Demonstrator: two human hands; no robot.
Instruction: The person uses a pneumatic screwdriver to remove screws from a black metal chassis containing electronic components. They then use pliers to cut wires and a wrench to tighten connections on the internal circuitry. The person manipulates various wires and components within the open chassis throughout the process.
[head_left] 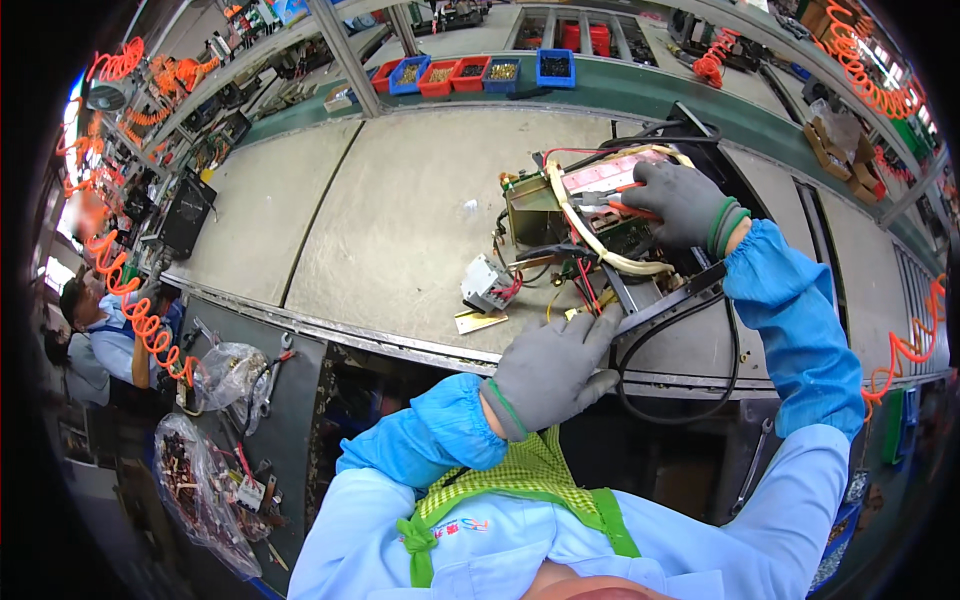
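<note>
An open electrical unit [610,235] with a metal frame, coloured wires and a cream sleeved cable lies on the grey workbench [400,210]. My right hand [685,200], in a grey glove, grips an orange-handled tool [625,205] over the unit's pink top part. My left hand [555,370], also gloved, rests at the unit's near edge beside a black cable loop [680,410], its fingers on the black frame. A white connector block [487,285] with red wires lies just left of the unit.
Red and blue parts bins [470,72] stand at the bench's far edge. Orange coiled hoses [140,315] hang left and right. Plastic bags of parts [200,480] and tools lie lower left. Another person [95,335] sits at the far left.
</note>
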